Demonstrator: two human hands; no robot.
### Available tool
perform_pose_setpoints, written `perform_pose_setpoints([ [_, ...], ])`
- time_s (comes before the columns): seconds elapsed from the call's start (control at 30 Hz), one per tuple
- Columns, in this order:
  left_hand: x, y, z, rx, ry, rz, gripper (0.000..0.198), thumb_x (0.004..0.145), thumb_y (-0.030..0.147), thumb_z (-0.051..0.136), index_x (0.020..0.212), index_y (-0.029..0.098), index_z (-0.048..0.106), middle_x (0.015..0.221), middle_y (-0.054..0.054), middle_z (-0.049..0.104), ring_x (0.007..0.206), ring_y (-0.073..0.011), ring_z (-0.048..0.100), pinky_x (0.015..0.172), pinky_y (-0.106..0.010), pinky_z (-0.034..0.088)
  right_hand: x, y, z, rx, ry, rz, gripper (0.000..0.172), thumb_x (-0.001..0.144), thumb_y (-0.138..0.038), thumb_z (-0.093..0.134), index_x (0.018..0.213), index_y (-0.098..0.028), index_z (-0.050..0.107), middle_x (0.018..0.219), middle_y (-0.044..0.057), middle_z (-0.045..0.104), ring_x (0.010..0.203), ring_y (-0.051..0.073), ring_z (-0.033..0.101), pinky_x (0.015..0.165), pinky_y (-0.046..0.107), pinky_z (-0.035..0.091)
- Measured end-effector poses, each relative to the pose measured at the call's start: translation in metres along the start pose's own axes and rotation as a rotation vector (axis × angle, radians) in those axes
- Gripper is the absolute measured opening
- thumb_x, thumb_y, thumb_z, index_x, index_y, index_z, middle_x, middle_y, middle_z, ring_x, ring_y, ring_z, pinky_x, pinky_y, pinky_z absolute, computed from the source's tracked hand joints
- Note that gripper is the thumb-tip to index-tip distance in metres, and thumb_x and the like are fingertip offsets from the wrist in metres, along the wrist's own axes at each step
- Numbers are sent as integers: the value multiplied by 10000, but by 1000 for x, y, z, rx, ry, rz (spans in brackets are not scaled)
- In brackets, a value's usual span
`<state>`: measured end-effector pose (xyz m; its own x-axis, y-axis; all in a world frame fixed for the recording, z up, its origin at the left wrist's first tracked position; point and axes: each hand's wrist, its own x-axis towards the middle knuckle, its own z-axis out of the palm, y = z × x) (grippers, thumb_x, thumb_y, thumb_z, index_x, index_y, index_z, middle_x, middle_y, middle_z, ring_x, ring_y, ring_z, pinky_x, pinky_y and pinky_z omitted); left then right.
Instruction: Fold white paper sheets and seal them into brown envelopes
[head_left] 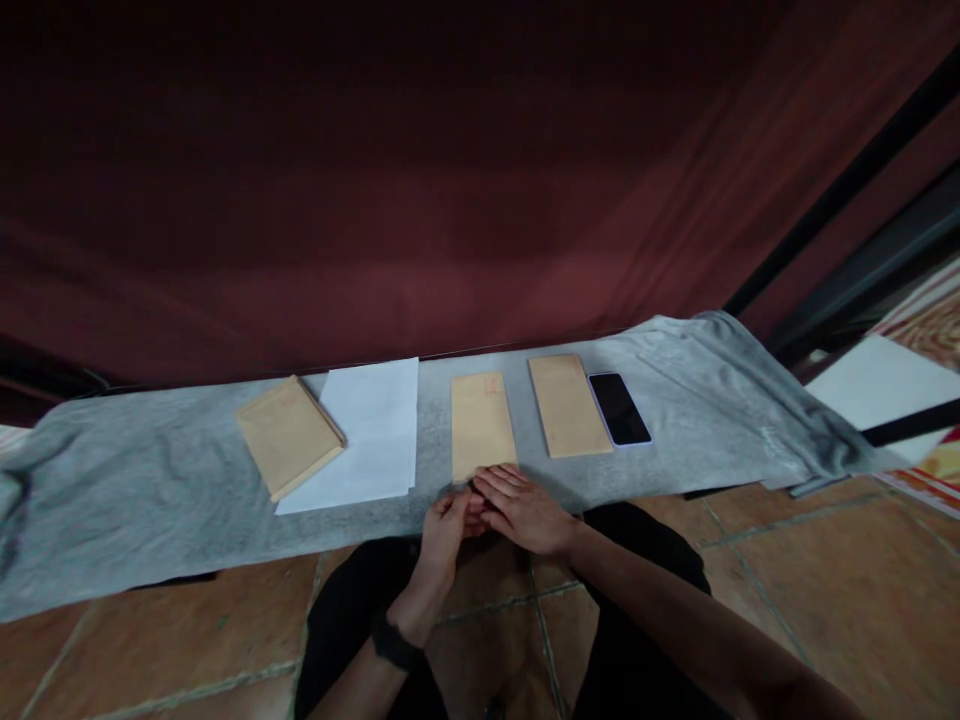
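Observation:
A tan paper envelope (481, 425) lies in front of me on the grey cloth, with a faint red print near its top right corner. Across its near end, at the cloth's front edge, rests my right hand (523, 510), its fingers stretched out and flat. Just left of it is my left hand (450, 522), with curled fingers close to the right palm and the envelope's near end. What the left fingers grip, if anything, is hidden. A dark band (396, 642) circles my left wrist.
Left are white paper sheets (375, 430), partly under a stack of tan envelopes (291, 437). Right are another tan envelope or stack (570, 405) and a phone (619, 409). The narrow grey-clothed surface (150, 470) backs onto a dark red panel (465, 250). Tiled floor (840, 570) lies below.

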<state>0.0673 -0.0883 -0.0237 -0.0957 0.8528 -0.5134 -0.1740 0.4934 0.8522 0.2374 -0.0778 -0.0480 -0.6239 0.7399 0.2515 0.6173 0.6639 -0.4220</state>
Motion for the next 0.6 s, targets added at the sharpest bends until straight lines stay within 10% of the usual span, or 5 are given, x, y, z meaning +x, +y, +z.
perform_pose_setpoints([
  [0.13, 11, 10, -4, 410, -100, 497, 330, 896, 496, 614, 882, 200, 758, 897, -79, 770, 875, -226, 731, 845, -338, 580, -7, 7, 6, -20, -45, 8, 578, 1018, -420, 521, 1514, -144, 416, 1566, 140, 436, 1482, 242, 355, 1252, 463, 274],
  [0.23, 44, 22, 7, 753, -308, 752, 391, 959, 427, 536, 1298, 270, 652, 1426, -67, 610, 1378, -220, 509, 1191, -379, 345, -7, 9, 8, -4, -40, 21, 578, 990, -437, 572, 1463, -116, 484, 1513, 172, 500, 1468, 259, 382, 1250, 471, 274],
  [0.6, 160, 54, 53, 1462, -364, 994, 612, 1022, 453, 352, 1570, 183, 320, 1651, -84, 278, 1545, -217, 192, 1273, -426, 73, 3, 10, -11, 71, -135, 7, 675, 951, -385, 628, 1531, -149, 376, 1606, 147, 370, 1490, 261, 330, 1249, 437, 250],
])
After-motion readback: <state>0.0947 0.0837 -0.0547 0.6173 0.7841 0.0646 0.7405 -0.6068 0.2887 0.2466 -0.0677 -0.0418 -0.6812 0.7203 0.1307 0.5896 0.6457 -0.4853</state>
